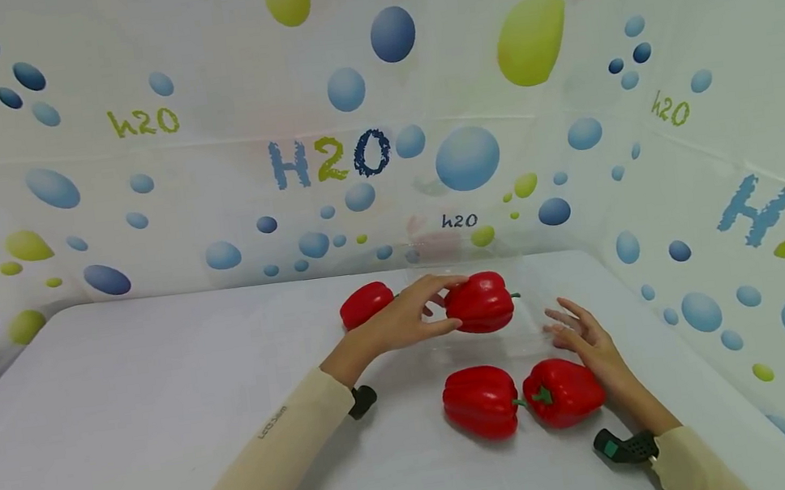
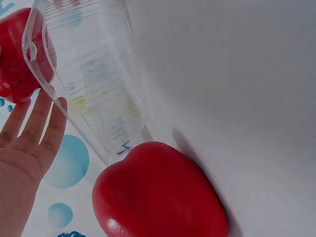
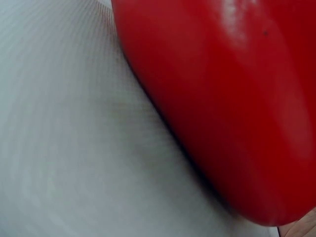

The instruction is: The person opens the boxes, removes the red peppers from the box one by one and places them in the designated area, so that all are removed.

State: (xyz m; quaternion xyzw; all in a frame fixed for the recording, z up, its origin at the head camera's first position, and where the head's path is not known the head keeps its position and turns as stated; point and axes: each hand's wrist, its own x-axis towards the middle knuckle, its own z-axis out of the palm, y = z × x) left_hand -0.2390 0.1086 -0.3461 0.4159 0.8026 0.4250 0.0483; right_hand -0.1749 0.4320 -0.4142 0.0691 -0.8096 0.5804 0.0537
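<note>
My left hand (image 1: 408,314) grips a red bell pepper (image 1: 481,304) from its left side, fingers at the top and thumb low. The held pepper overlaps a clear plastic container (image 2: 94,69), whose transparent walls barely show from the head. In the left wrist view, the pepper is partly behind the container's rim. My right hand (image 1: 590,341) is at the container's right side, fingers apart and slightly bent, fingertips right at its edge. Below that hand lies another red bell pepper (image 1: 563,392), stem toward me; it fills much of the right wrist view (image 3: 212,98).
One more red bell pepper (image 1: 481,403) lies in front of the container. Another red pepper (image 1: 366,304) sits behind my left wrist, partly covered by it. A white cloth covers the table (image 1: 162,404). A bubble-printed curtain (image 1: 242,214) hangs along the back and right.
</note>
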